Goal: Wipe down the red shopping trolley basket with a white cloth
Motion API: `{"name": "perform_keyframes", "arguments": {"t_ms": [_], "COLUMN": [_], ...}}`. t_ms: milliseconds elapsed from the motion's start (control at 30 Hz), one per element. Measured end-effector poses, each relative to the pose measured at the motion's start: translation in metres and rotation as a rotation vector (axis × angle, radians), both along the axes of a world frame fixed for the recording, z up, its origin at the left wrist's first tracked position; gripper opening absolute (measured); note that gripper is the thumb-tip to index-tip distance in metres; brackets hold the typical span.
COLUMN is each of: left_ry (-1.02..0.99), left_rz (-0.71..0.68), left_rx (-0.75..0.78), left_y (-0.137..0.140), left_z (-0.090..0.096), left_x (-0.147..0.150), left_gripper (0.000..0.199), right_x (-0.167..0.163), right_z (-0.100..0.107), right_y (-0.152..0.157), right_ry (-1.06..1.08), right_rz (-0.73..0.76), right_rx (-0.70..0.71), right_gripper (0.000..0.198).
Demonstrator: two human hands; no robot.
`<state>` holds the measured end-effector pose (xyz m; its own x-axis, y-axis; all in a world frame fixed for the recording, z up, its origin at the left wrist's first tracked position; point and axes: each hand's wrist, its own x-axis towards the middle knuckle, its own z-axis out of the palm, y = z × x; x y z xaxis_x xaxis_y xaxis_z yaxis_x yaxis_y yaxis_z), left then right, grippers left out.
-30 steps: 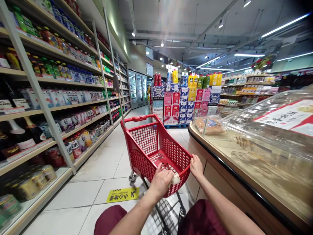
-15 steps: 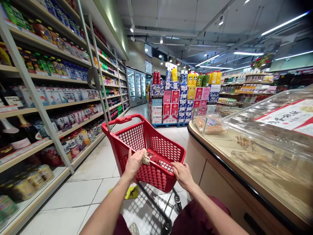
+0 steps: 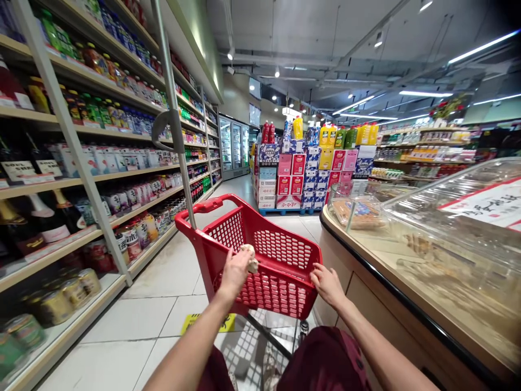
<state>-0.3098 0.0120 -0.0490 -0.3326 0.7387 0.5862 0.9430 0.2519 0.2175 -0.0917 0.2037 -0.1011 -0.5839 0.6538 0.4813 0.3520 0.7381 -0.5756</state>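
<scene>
In front of me stands a red plastic shopping cart [image 3: 280, 241] with a lattice basket. My left hand [image 3: 235, 273] is closed around a crumpled cream cloth [image 3: 249, 258], which lies at the near side rim of the basket. At the basket's right corner my right hand [image 3: 328, 283] grips the rim with curled fingers. No goods are visible in the basket. A metal pole [image 3: 173, 108] with a grey hook-like grip rises at the cart's handle end.
Shelves [image 3: 118, 217] of drinks run along the left. On the right is a wooden counter [image 3: 345, 255] with clear covers, close to the cart. Stacked drink cartons [image 3: 292, 174] stand on a blue pallet ahead. A yellow floor sign [image 3: 191, 321] lies under my left arm.
The view has shifted slightly, so the cart and shelves appear further right. My left hand and the cloth stay at the near rim; my right hand stays at the corner.
</scene>
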Motion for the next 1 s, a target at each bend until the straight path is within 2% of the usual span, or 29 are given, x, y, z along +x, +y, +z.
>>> {"name": "perform_keyframes", "arguments": {"t_ms": [33,100,167,267,367,467,567,633,700,733,833,900,967,1000], "left_ry": [-0.047,-0.189,-0.315,-0.327,-0.276,-0.200,0.117,0.236,0.288,0.304,0.322,0.308,0.284,0.274], "left_rz": [-0.001,-0.015,-0.049,-0.070,-0.032,0.086,0.228,0.265,0.276,0.281,0.291,0.286,0.282,0.284], "left_rx": [0.028,0.086,0.103,0.012,-0.037,-0.006,-0.096,-0.120,-0.101,-0.086,-0.055,-0.049,-0.052,-0.052], "left_y": [0.007,0.025,0.041,0.045,0.025,0.000,-0.011,-0.010,-0.006,-0.004,-0.002,-0.003,-0.005,-0.006], "left_z": [-0.002,-0.008,-0.009,0.004,0.028,0.042,0.039,0.033,0.027,0.025,0.022,0.022,0.023,0.023], "left_x": [0.012,0.041,0.064,0.067,0.027,-0.026,-0.055,-0.057,-0.050,-0.047,-0.040,-0.038,-0.038,-0.038], "left_gripper": [0.036,0.037,0.042,0.049,0.042,0.044,0.037,0.034,0.034,0.034,0.035,0.036,0.036,0.036], "right_x": [-0.011,-0.040,-0.069,-0.092,-0.073,-0.033,-0.019,-0.042,-0.083,-0.105,-0.147,-0.141,-0.113,-0.097], "right_z": [0.006,0.015,0.019,0.016,0.010,0.005,0.005,0.010,0.016,0.019,0.020,0.015,0.010,0.008], "right_y": [-0.011,-0.042,-0.073,-0.096,-0.073,-0.020,0.016,0.010,-0.018,-0.036,-0.076,-0.076,-0.054,-0.038], "right_ry": [0.054,0.182,0.316,0.462,0.503,0.436,0.317,0.291,0.278,0.261,0.255,0.286,0.343,0.373], "right_rz": [0.000,0.110,0.234,0.199,0.057,-0.164,-0.259,-0.219,-0.097,0.015,0.116,0.155,0.132,0.069], "right_rx": [0.002,-0.033,-0.161,-0.307,-0.257,-0.092,-0.003,-0.010,-0.010,0.012,0.076,0.099,0.072,0.047], "right_gripper": [0.026,0.038,0.046,0.045,0.044,0.044,0.038,0.036,0.037,0.037,0.042,0.045,0.042,0.041]}}
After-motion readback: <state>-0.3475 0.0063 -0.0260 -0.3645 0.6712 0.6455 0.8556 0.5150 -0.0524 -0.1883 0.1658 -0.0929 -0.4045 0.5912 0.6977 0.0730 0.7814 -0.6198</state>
